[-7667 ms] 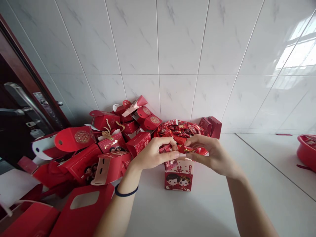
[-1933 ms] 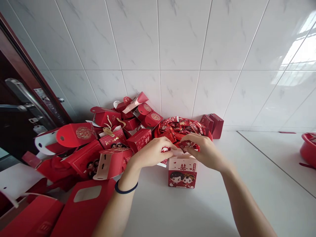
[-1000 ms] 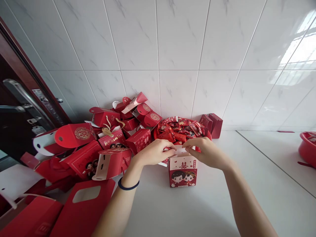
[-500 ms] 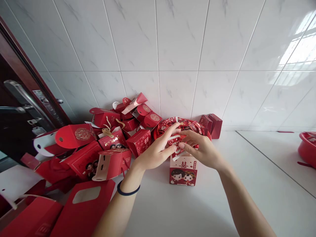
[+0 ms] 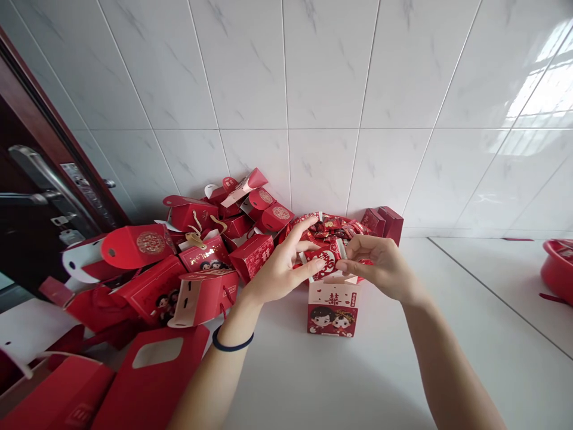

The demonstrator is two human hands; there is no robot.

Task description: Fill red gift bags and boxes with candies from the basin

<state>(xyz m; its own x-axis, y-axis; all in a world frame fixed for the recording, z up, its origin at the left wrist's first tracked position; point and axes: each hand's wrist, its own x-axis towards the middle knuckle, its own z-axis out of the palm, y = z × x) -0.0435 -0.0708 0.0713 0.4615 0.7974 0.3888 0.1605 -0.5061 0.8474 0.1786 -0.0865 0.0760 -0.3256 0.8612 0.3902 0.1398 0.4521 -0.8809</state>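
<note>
Between my two hands is a red wrapped candy packet [image 5: 326,260] with white crimped ends and a white printed character. My left hand [image 5: 282,266] is closed on its left part, with the thumb across the front. Thumb and fingers of my right hand [image 5: 380,266] pinch its right end. Just below the packet stands a small upright box [image 5: 332,313], cream above and red below, with two cartoon faces; its top is partly hidden by my hands. Behind my hands, a red bowl or tray of wrapped candies [image 5: 333,224] is partly covered.
Many red gift boxes [image 5: 143,286] lie heaped on the left, up to the door [image 5: 27,179]. Two dark red boxes [image 5: 389,224] stand by the tiled wall behind. A red basin [image 5: 557,269] sits at the right edge of the white surface [image 5: 380,370].
The packet has turned from tilted to nearly level, its printed face toward me. My right hand has shifted slightly right and now pinches its end.
</note>
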